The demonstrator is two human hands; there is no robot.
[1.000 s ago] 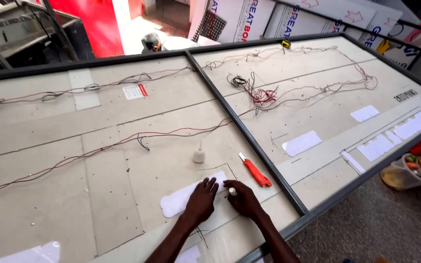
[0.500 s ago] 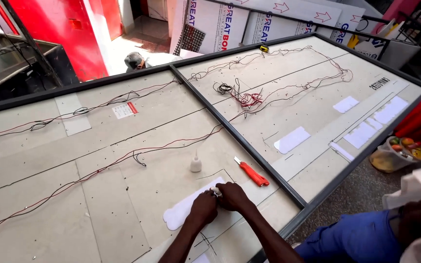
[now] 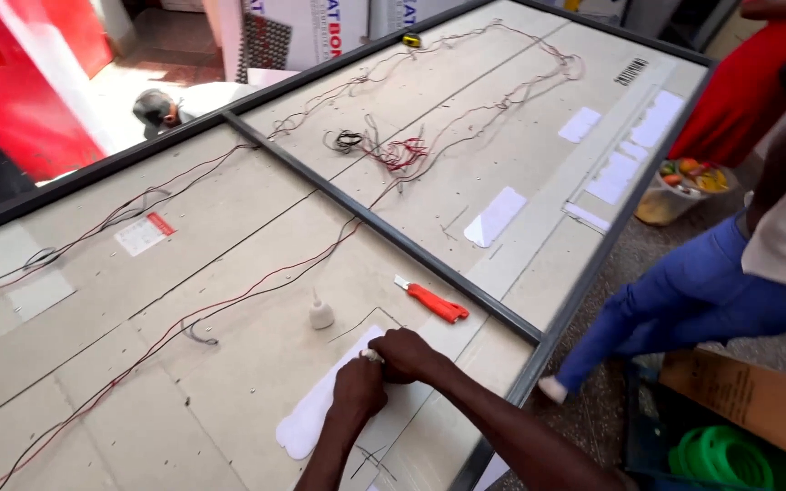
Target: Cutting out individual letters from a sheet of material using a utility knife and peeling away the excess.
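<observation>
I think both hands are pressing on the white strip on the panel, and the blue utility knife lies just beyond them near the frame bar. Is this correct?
Not quite: the utility knife is orange-red, not blue, as the head view shows. The rest holds: the left hand and right hand are together on the white strip on the panel, and the knife lies just beyond them near the frame bar.

Both hands [image 3: 384, 368] have drawn together over the white strip [image 3: 316, 414].
</observation>
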